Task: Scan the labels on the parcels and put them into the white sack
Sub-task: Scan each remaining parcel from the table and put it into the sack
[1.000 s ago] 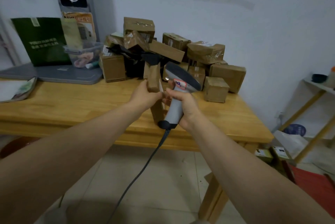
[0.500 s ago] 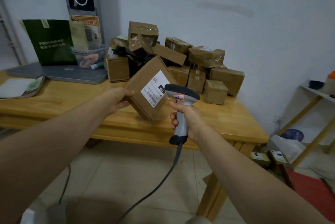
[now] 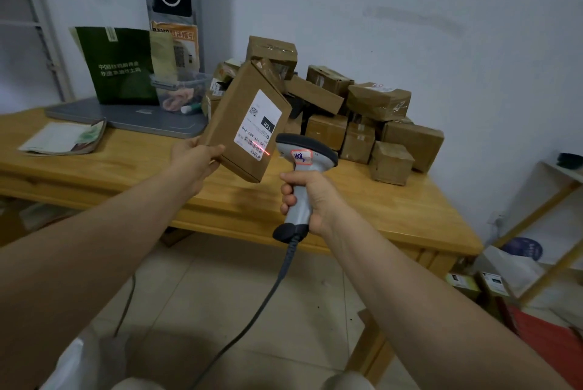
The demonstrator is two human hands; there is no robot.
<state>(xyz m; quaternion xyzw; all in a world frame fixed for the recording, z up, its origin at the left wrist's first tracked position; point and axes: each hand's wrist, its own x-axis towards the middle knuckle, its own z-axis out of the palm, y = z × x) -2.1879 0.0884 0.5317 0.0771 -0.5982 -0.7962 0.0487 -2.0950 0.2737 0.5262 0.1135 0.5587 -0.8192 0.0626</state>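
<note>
Above the table (image 3: 394, 210), parcel (image 3: 233, 124) in left grip (image 3: 197, 154), scanner (image 3: 307, 150) in right grip (image 3: 310, 200).

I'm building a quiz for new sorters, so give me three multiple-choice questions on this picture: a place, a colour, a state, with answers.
1. Where does the red scan line fall? A. the label of the held parcel B. the floor C. the wall
2. The bag at the back of the table is: A. red B. green C. blue
3. The right hand: A. lies flat B. grips the scanner C. hangs empty
Answers: 1 A, the line crosses the barcode; 2 B, dark green front; 3 B, fingers wrap its handle.
</note>
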